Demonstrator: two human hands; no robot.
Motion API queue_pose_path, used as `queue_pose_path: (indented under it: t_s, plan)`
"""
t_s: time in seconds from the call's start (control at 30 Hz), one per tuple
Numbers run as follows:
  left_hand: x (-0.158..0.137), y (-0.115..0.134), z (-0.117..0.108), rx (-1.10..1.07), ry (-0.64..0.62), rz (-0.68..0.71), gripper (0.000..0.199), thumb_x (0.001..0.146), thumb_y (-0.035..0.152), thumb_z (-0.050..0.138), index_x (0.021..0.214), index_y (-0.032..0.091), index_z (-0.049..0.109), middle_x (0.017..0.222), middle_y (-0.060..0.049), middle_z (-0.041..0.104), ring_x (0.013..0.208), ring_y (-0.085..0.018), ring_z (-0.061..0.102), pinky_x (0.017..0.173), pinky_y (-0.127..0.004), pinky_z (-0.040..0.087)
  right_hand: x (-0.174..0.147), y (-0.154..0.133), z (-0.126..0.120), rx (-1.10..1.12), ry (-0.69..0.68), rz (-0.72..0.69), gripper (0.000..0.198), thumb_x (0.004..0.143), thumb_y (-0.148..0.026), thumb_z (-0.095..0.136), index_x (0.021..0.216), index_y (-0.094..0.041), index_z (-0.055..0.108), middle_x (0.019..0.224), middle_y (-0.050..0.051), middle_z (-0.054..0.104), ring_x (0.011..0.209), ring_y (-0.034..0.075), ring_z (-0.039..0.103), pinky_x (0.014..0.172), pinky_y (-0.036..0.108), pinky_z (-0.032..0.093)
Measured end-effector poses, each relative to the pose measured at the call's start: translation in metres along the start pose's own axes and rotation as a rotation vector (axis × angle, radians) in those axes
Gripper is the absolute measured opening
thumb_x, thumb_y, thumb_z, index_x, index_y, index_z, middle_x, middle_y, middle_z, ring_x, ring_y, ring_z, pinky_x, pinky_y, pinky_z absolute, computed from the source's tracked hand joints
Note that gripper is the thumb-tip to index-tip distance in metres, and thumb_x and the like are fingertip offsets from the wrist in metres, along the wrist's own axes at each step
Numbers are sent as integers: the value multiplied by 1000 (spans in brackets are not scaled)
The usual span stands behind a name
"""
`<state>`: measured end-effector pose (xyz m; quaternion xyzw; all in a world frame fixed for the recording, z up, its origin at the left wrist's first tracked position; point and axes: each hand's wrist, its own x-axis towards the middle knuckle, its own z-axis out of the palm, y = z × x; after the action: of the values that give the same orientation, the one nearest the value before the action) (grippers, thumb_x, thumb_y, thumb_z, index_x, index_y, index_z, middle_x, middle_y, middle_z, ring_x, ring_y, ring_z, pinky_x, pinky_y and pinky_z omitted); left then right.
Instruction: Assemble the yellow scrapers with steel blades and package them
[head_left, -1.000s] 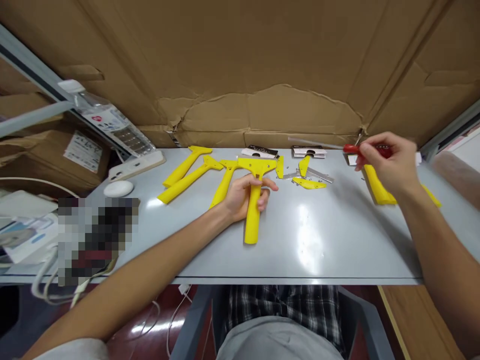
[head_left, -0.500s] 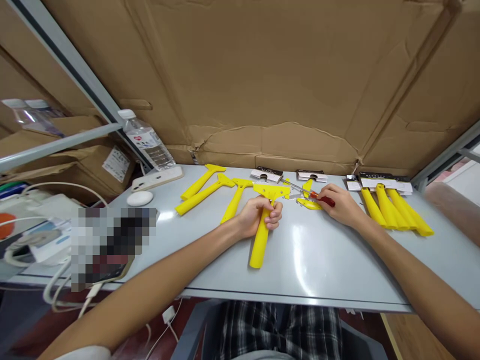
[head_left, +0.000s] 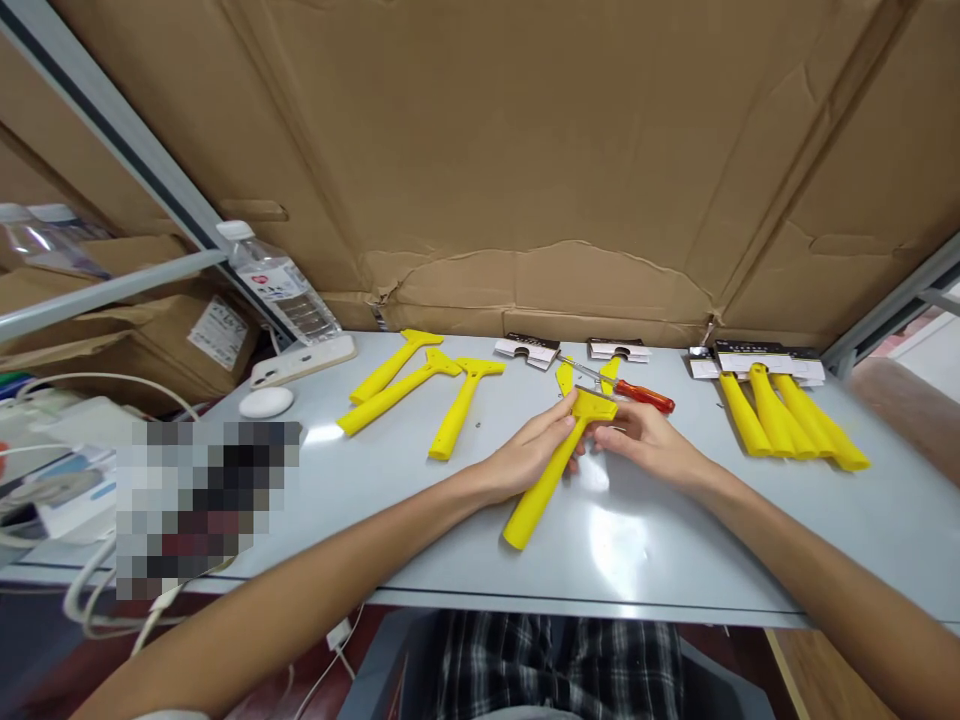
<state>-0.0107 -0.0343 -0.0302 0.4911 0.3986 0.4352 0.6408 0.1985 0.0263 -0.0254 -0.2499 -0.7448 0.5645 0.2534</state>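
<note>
A yellow scraper [head_left: 547, 480] is held over the table, its handle slanting down toward me. My left hand [head_left: 529, 455] is closed around it just below the head. Against the right end of the head my right hand [head_left: 641, 440] has its fingers curled; some fingertips are hidden behind the tool. Beyond the head lies a screwdriver [head_left: 645, 396] with a red transparent handle, held by neither hand. Small yellow plates [head_left: 609, 375] rest beside its shaft.
Several yellow scrapers [head_left: 451, 410] lie to the left. More yellow handles [head_left: 772, 415] with black-and-white cards stand at the right. Two folded cards [head_left: 527, 350] sit at the back. A water bottle [head_left: 281, 285], a phone [head_left: 304, 360] and a white case [head_left: 266, 402] are at the left.
My right hand has let go of the screwdriver, which now lies on the table, and has come to the scraper's head. My left hand has turned the scraper so its head points rightward.
</note>
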Motion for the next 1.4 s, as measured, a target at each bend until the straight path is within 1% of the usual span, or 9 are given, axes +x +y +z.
queue_pose_path:
  t_s: [0.1, 0.17, 0.37, 0.53, 0.7, 0.87, 1.13, 1.3, 1.4]
  plan:
    - [3, -2, -1, -2, 41, 117, 86, 91, 44, 76, 164, 24, 36, 119, -11, 67, 83, -17, 70, 77, -33, 57, 0, 0, 5, 106, 29, 41, 45, 88, -50, 76, 118, -17, 71, 110, 10, 74, 101, 20, 72, 91, 35, 61]
    - [5, -3, -2, -38, 92, 130, 96, 88, 38, 81, 166, 29, 27, 126, -12, 64, 86, -18, 73, 81, -35, 60, 0, 2, 9, 168, 93, 93, 47, 86, -51, 78, 118, -17, 69, 108, 10, 73, 97, 20, 73, 87, 36, 63]
    - [5, 2, -3, -94, 177, 31, 104, 85, 31, 83, 167, 31, 19, 108, -7, 68, 77, -22, 76, 67, -38, 65, 2, 7, 9, 301, 128, 180, 53, 89, -57, 74, 119, -13, 67, 106, 14, 73, 87, 19, 76, 77, 33, 66]
    - [6, 13, -6, 3, 295, -37, 93, 89, 25, 76, 167, 22, 25, 78, 2, 65, 51, -12, 62, 45, -23, 49, 4, 4, -7, 258, 268, 251, 61, 82, -54, 81, 123, -13, 64, 94, 13, 73, 74, 20, 75, 66, 34, 65]
    - [9, 21, -11, 3, 375, -30, 90, 89, 21, 74, 166, 26, 28, 75, 4, 64, 48, -11, 59, 43, -22, 44, 2, 7, -40, -48, 472, 174, 47, 84, -56, 78, 104, -15, 68, 85, 9, 72, 64, 16, 69, 58, 30, 59]
    - [10, 20, -11, -17, 407, -28, 90, 88, 19, 73, 166, 22, 29, 75, 3, 64, 48, -11, 59, 43, -22, 43, -4, 8, -56, -438, 531, 136, 38, 92, -50, 66, 99, -14, 72, 63, 3, 66, 48, 11, 59, 53, 25, 48]
    - [12, 17, -14, -12, 417, -15, 85, 87, 18, 72, 163, 18, 35, 77, 1, 66, 48, -12, 58, 42, -23, 42, -2, 11, -48, -658, 473, 61, 32, 94, -41, 59, 93, -14, 76, 70, 4, 68, 55, 10, 55, 60, 26, 42]
    - [10, 19, -11, 53, 426, -9, 84, 91, 19, 69, 165, 18, 29, 75, 2, 65, 47, -11, 58, 44, -23, 46, 0, 18, -55, -822, 397, -1, 27, 94, -30, 58, 101, -15, 78, 94, 8, 75, 68, 13, 59, 73, 29, 46]
    - [9, 19, -9, 113, 433, 7, 81, 94, 20, 66, 166, 17, 28, 75, 2, 64, 47, -10, 58, 45, -23, 46, 0, 20, -57, -888, 367, -62, 27, 94, -26, 56, 101, -15, 79, 96, 9, 75, 72, 14, 59, 75, 29, 45]
